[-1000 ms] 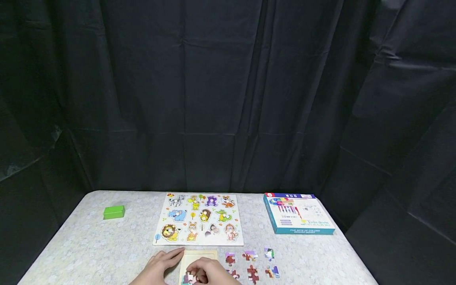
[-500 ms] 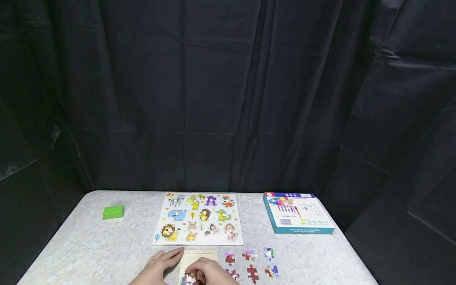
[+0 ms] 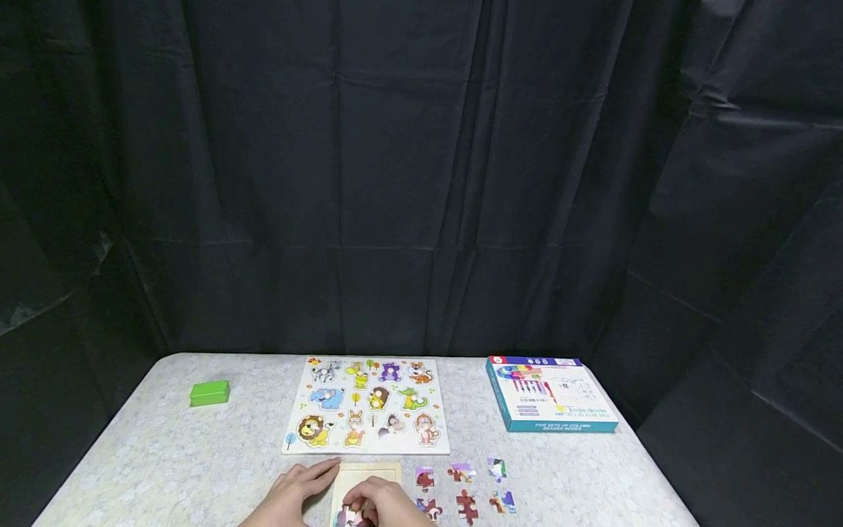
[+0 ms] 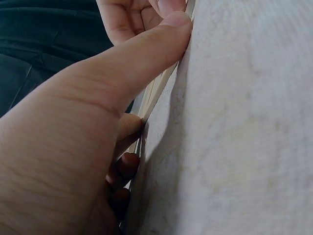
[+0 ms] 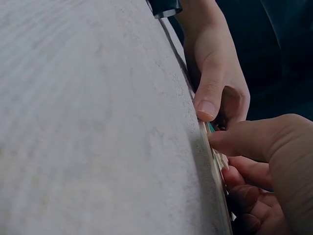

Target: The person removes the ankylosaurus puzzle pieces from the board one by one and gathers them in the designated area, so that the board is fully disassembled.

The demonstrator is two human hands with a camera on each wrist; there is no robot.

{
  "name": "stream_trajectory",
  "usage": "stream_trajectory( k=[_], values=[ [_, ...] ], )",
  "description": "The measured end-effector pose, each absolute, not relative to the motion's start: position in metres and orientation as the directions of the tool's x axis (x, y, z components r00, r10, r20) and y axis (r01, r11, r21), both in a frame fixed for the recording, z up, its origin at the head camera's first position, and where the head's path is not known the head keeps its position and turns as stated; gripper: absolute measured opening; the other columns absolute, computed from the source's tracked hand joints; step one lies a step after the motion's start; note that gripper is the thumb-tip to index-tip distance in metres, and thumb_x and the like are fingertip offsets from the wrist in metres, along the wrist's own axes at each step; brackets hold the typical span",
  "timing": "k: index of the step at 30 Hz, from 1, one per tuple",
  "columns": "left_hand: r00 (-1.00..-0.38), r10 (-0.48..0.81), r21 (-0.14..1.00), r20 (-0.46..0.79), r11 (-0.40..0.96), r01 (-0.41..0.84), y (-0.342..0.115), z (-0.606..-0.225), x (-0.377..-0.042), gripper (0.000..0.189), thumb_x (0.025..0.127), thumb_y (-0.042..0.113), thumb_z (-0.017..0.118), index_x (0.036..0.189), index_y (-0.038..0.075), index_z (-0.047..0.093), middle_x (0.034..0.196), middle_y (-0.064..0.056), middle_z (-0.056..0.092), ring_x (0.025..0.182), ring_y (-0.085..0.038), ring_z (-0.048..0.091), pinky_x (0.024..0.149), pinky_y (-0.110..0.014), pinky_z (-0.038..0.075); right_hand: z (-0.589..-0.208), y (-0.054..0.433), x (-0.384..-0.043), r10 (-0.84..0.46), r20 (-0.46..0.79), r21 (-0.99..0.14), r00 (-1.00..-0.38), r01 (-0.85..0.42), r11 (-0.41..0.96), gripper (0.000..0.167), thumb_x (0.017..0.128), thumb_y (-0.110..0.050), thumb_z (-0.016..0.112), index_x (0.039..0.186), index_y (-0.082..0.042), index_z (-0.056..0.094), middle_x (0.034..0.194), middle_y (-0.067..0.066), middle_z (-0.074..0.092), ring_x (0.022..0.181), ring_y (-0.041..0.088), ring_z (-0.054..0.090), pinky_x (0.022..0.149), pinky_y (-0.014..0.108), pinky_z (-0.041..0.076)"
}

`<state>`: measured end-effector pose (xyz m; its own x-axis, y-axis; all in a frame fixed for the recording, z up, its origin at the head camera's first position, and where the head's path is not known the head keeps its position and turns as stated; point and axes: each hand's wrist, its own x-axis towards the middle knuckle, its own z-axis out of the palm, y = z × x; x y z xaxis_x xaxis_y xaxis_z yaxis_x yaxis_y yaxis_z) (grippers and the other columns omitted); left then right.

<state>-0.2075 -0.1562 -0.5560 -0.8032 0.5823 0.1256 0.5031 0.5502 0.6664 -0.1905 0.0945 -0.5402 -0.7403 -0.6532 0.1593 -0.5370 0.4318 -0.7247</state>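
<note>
A shallow wooden puzzle tray [image 3: 369,472] lies at the table's near edge, cut off by the bottom of the head view. My left hand [image 3: 296,492] holds its left side, index finger along the far corner; in the left wrist view the thumb [image 4: 146,46] meets the tray's edge. Over the tray, my right hand [image 3: 387,501] has curled fingers on a jigsaw piece [image 3: 349,517] in the near part, partly hidden by them. In the right wrist view the right thumb [image 5: 234,139] is right at the tray's rim. Several loose jigsaw pieces [image 3: 467,505] lie to the right.
Behind the tray lies a white animal puzzle board [image 3: 365,417]. A boxed toy set [image 3: 553,395] sits at the back right, a green block [image 3: 210,393] at the back left. Black curtains [image 3: 395,183] hang around the table.
The right hand's fingers have shifted slightly left and nearer over the tray, and the jigsaw piece under them has moved a little. The left hand keeps its place.
</note>
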Motion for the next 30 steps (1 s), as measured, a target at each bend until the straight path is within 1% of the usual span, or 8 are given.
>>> stream_trajectory(
  k=[6, 11, 14, 18, 20, 23, 26, 30],
  values=[
    [-0.798, 0.587, 0.654, 0.14, 0.55, 0.519, -0.156, -0.557, -0.208, 0.097, 0.076, 0.058, 0.09, 0.149, 0.0, 0.06, 0.157, -0.011, 0.055, 0.098, 0.002, 0.043, 0.078, -0.026, 0.036, -0.539, 0.093, -0.19, -0.642, 0.172, -0.705, -0.747, -0.548, 0.449, 0.024, 0.085, -0.001, 0.08, 0.108, 0.001, 0.075, 0.085, -0.003, 0.062, 0.067, -0.013, 0.042, 0.063, 0.01, 0.044],
    [-0.803, 0.581, 0.654, 0.133, 0.557, 0.512, -0.156, -0.556, -0.208, 0.098, 0.076, 0.059, 0.09, 0.149, 0.001, 0.06, 0.157, -0.011, 0.056, 0.1, 0.002, 0.043, 0.081, -0.027, 0.037, -0.543, 0.094, -0.191, -0.654, 0.243, -0.662, -0.717, -0.615, 0.428, 0.026, 0.085, -0.009, 0.083, 0.108, 0.0, 0.075, 0.087, 0.001, 0.065, 0.071, -0.014, 0.043, 0.064, 0.008, 0.044],
    [-0.81, 0.575, 0.66, 0.116, 0.565, 0.495, -0.155, -0.555, -0.207, 0.098, 0.076, 0.06, 0.09, 0.149, 0.002, 0.06, 0.158, -0.011, 0.055, 0.1, 0.001, 0.043, 0.082, -0.028, 0.038, -0.544, 0.097, -0.193, -0.653, 0.257, -0.678, -0.712, -0.615, 0.404, 0.026, 0.089, -0.01, 0.082, 0.111, 0.001, 0.075, 0.091, 0.004, 0.067, 0.074, -0.014, 0.046, 0.066, 0.009, 0.045],
    [-0.821, 0.566, 0.674, 0.077, 0.577, 0.461, -0.154, -0.553, -0.207, 0.098, 0.075, 0.06, 0.091, 0.15, 0.003, 0.06, 0.158, -0.01, 0.055, 0.1, 0.001, 0.043, 0.083, -0.028, 0.038, -0.535, 0.102, -0.193, -0.63, 0.212, -0.758, -0.747, -0.533, 0.376, 0.027, 0.094, -0.01, 0.078, 0.117, 0.003, 0.073, 0.097, 0.007, 0.068, 0.075, -0.011, 0.05, 0.068, 0.013, 0.048],
    [-0.825, 0.563, 0.677, 0.057, 0.585, 0.446, -0.153, -0.553, -0.207, 0.099, 0.075, 0.061, 0.091, 0.15, 0.004, 0.06, 0.159, -0.009, 0.054, 0.1, 0.001, 0.043, 0.083, -0.028, 0.037, -0.526, 0.107, -0.191, -0.602, 0.201, -0.77, -0.773, -0.504, 0.39, 0.029, 0.094, -0.011, 0.077, 0.119, 0.002, 0.073, 0.1, 0.004, 0.069, 0.073, -0.01, 0.051, 0.067, 0.014, 0.049],
    [-0.819, 0.571, 0.677, 0.054, 0.583, 0.45, -0.153, -0.553, -0.207, 0.099, 0.075, 0.061, 0.09, 0.151, 0.004, 0.059, 0.159, -0.009, 0.054, 0.099, 0.001, 0.042, 0.083, -0.028, 0.037, -0.511, 0.118, -0.188, -0.538, 0.217, -0.762, -0.815, -0.486, 0.429, 0.032, 0.093, -0.012, 0.077, 0.123, -0.001, 0.073, 0.102, 0.0, 0.069, 0.069, -0.007, 0.049, 0.064, 0.016, 0.047],
    [-0.805, 0.589, 0.675, 0.075, 0.564, 0.476, -0.155, -0.553, -0.206, 0.099, 0.077, 0.06, 0.089, 0.153, 0.004, 0.057, 0.16, -0.013, 0.052, 0.1, 0.002, 0.042, 0.083, -0.029, 0.037, -0.496, 0.131, -0.186, -0.469, 0.259, -0.751, -0.845, -0.481, 0.453, 0.032, 0.094, -0.012, 0.078, 0.125, -0.002, 0.074, 0.104, 0.0, 0.07, 0.068, -0.004, 0.048, 0.061, 0.018, 0.046],
    [-0.801, 0.59, 0.675, 0.096, 0.553, 0.488, -0.156, -0.552, -0.205, 0.101, 0.078, 0.059, 0.09, 0.154, 0.003, 0.055, 0.16, -0.017, 0.051, 0.102, 0.001, 0.043, 0.086, -0.03, 0.039, -0.479, 0.151, -0.184, -0.418, 0.29, -0.723, -0.861, -0.484, 0.493, 0.032, 0.096, -0.011, 0.078, 0.127, -0.002, 0.074, 0.11, 0.003, 0.071, 0.067, 0.0, 0.051, 0.061, 0.02, 0.047]
  ],
)
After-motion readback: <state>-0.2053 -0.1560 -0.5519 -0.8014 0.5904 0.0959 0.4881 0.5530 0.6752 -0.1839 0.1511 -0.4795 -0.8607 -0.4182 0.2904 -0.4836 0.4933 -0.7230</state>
